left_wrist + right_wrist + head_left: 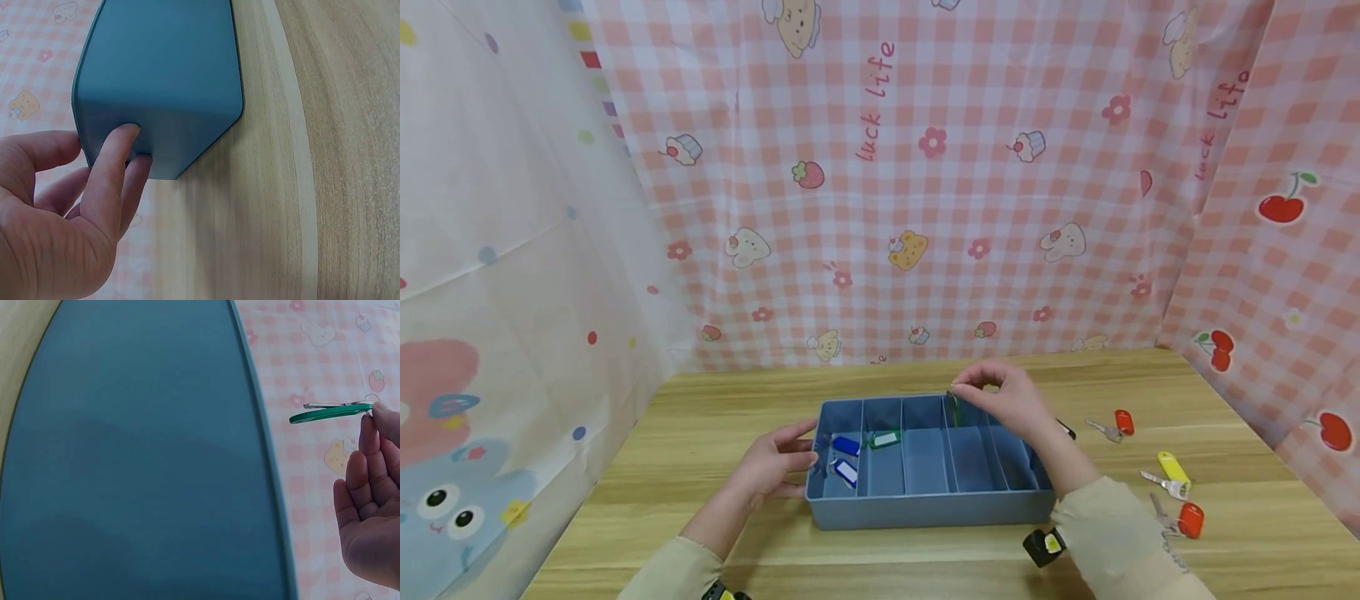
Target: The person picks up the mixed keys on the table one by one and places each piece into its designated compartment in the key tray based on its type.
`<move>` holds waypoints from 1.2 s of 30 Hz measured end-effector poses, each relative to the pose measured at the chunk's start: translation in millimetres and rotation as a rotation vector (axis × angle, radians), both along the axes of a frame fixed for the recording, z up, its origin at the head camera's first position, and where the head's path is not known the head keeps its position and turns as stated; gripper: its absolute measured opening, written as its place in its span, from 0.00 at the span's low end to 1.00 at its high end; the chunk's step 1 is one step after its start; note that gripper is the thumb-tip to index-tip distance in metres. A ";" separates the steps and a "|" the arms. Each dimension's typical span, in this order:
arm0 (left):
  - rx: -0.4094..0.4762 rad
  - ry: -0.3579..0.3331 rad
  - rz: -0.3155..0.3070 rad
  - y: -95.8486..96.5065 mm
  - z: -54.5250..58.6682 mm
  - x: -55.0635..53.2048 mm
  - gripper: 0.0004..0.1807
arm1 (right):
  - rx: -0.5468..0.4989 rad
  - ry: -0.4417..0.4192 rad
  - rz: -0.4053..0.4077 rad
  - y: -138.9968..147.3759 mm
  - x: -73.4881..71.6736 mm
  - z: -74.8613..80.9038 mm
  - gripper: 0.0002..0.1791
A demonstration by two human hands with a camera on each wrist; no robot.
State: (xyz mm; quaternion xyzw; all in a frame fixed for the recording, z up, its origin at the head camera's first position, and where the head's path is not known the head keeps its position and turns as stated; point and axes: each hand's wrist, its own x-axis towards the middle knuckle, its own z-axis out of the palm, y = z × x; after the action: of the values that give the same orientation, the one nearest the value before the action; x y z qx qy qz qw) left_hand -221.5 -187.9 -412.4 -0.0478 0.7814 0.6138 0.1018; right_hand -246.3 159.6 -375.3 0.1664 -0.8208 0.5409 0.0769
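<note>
A blue-grey divided box [932,510] sits on the wooden table. My left hand [772,462] holds its left end wall, fingertips against the outer face in the left wrist view. Between thumb and forefinger, my right hand [1003,398] pinches a key with a green tag [331,413]. The tag hangs over the back of the box, near the divider between the third and fourth compartments from the left. Two blue key tags [846,446] lie in the leftmost compartment. Beside them, in the second, is another green key tag [884,439].
Right of the box lie keys with a red tag [1123,422], a yellow tag [1174,469] and another red tag [1191,520]. A black item [1067,429] shows partly behind my right forearm. A pink checked curtain [865,208] hangs behind the table [722,408].
</note>
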 end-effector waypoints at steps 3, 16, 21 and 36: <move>0.010 -0.001 0.005 0.2 -0.6 1.1 0.31 | -0.011 0.003 0.013 -7.2 -1.5 -1.8 0.09; 0.032 -0.002 -0.004 -1.1 -2.3 1.2 0.32 | -0.052 -0.014 0.109 -42.5 -1.9 -0.7 0.07; 0.032 -0.006 0.002 -0.7 -2.8 0.6 0.31 | -0.043 -0.021 0.123 -53.5 -2.9 -2.2 0.06; 0.030 0.001 -0.013 -0.3 0.1 1.6 0.32 | 0.004 -0.062 0.123 -75.9 -0.2 -10.7 0.03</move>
State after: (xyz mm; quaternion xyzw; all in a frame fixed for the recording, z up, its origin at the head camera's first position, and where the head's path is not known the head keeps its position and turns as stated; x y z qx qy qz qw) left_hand -219.9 -188.1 -412.3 -0.0411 0.7725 0.6248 0.1061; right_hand -246.6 83.7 -386.0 0.2001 -0.8122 0.5478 0.0177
